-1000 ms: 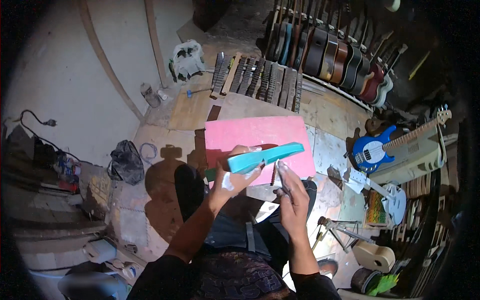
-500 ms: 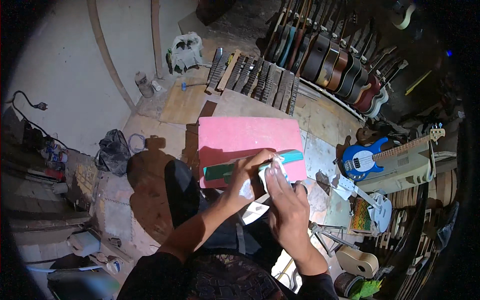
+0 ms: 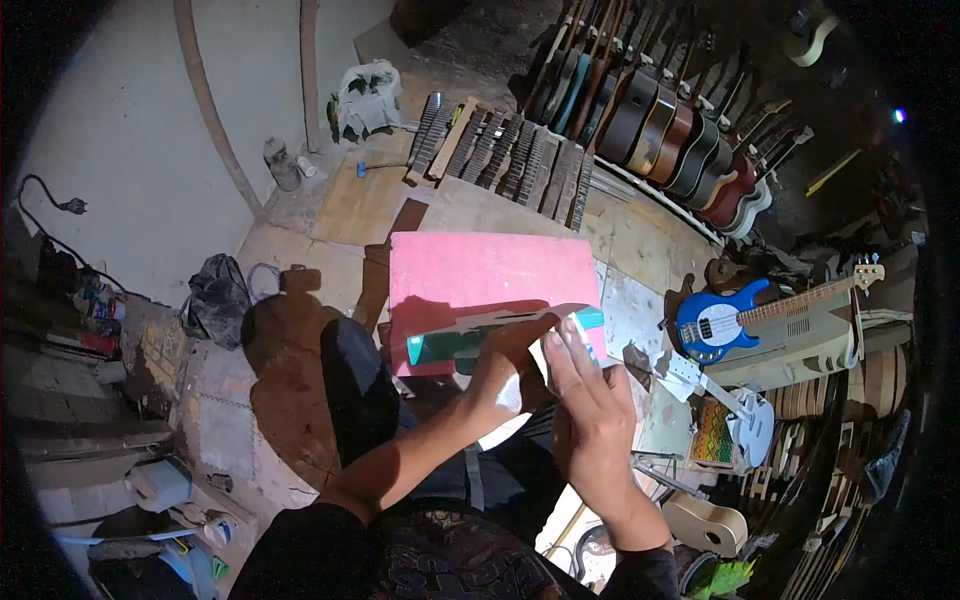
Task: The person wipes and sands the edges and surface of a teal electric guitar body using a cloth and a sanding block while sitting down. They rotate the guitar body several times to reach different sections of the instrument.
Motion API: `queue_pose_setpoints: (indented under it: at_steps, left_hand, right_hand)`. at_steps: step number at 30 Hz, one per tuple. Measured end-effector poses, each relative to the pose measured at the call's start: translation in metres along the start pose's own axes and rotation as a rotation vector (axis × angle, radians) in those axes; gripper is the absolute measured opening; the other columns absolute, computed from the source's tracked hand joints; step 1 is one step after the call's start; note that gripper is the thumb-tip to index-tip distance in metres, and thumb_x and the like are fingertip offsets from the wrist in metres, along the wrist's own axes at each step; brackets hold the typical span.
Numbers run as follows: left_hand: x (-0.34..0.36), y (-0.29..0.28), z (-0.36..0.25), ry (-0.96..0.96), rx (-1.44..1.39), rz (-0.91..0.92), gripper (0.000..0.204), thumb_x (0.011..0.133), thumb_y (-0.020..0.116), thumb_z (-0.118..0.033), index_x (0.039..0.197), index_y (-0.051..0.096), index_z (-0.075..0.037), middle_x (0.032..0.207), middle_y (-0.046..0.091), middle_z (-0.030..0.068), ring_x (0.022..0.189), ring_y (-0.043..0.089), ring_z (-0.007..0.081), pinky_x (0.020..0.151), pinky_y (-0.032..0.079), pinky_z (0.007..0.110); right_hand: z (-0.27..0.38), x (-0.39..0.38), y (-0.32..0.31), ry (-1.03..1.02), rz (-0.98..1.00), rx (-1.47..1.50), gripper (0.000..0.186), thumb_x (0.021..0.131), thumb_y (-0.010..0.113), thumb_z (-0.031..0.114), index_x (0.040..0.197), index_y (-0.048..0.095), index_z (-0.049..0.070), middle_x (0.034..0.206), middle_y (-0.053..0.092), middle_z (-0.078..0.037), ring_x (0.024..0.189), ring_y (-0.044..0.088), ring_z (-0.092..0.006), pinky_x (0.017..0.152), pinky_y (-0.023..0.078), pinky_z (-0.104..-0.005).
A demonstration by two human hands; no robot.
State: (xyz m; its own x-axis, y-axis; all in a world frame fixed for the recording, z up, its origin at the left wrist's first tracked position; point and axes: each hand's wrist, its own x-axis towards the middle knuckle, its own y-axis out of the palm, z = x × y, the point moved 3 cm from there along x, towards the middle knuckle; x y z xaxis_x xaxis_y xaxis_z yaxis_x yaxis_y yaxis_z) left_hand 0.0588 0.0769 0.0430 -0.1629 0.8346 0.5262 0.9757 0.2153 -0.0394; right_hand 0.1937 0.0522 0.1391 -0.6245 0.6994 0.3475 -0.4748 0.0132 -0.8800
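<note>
Green piece [image 3: 450, 347] clasped in left hand [image 3: 508, 362]; right hand [image 3: 597, 410] seemingly clutching sheet [image 3: 583, 337].

Row of guitars [image 3: 668, 128], blue bass [image 3: 712, 326], black bag [image 3: 218, 298]

The floor [image 3: 215, 430] is covered with pale, stained panels. On it, a row of fretted necks [image 3: 490, 150] lies side by side. A blue-headed tool [image 3: 361, 170] lies on a yellowish board [image 3: 345, 205] there. A white plastic bag [image 3: 368, 98] and a black bag [image 3: 220, 300] also sit on the floor, well apart.
</note>
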Motion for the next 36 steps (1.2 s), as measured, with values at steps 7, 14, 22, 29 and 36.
queue_pose_setpoints:
  at_steps: [7, 14, 22, 29, 36]
  left_hand:
    - [0.007, -0.001, -0.017, 0.075, -0.037, 0.004, 0.046, 0.074, 0.079, -0.004, 0.116, 0.061, -0.003, 0.091, 0.069, 0.0164, 0.084, 0.072, 0.0369, 0.071, 0.054, 0.040]
    - [0.001, 0.007, -0.001, -0.088, -0.018, 0.089, 0.042, 0.078, 0.078, -0.008, 0.117, 0.063, -0.001, 0.095, 0.071, 0.0177, 0.087, 0.072, 0.0377, 0.075, 0.056, 0.041]
    - [0.005, 0.010, -0.009, -0.052, 0.093, 0.094, 0.036, 0.084, 0.075, -0.011, 0.115, 0.059, -0.004, 0.094, 0.068, 0.0205, 0.086, 0.071, 0.0412, 0.071, 0.054, 0.043]
    - [0.007, 0.003, -0.001, -0.307, -0.019, 0.145, 0.046, 0.081, 0.079, -0.016, 0.123, 0.062, -0.005, 0.095, 0.068, 0.0177, 0.094, 0.073, 0.0409, 0.079, 0.056, 0.045]
    - [0.005, -0.004, 0.004, -0.147, 0.006, 0.093, 0.042, 0.081, 0.080, -0.015, 0.117, 0.062, -0.003, 0.106, 0.069, 0.0185, 0.094, 0.073, 0.0404, 0.076, 0.057, 0.043]
  right_hand:
    - [-0.003, -0.005, -0.005, -0.071, 0.021, -0.106, 0.076, 0.071, 0.067, -0.008, 0.146, 0.065, 0.008, 0.150, 0.063, -0.014, 0.073, 0.048, -0.0259, 0.070, 0.049, -0.0341]
    - [0.000, -0.016, -0.011, -0.091, 0.036, -0.197, 0.070, 0.076, 0.066, -0.003, 0.144, 0.067, 0.011, 0.151, 0.063, -0.010, 0.072, 0.048, -0.0235, 0.069, 0.048, -0.0332]
    - [0.001, -0.014, -0.012, -0.074, 0.046, -0.195, 0.069, 0.075, 0.067, -0.002, 0.143, 0.068, 0.012, 0.151, 0.063, -0.007, 0.073, 0.048, -0.0232, 0.068, 0.047, -0.0335]
    - [0.000, -0.017, -0.005, -0.073, 0.026, -0.150, 0.069, 0.076, 0.068, -0.001, 0.143, 0.068, 0.012, 0.150, 0.064, -0.007, 0.072, 0.047, -0.0235, 0.067, 0.047, -0.0336]
    - [0.000, -0.011, -0.003, -0.021, 0.030, 0.016, 0.071, 0.076, 0.071, -0.004, 0.145, 0.065, 0.009, 0.150, 0.063, -0.013, 0.072, 0.050, -0.0272, 0.070, 0.050, -0.0347]
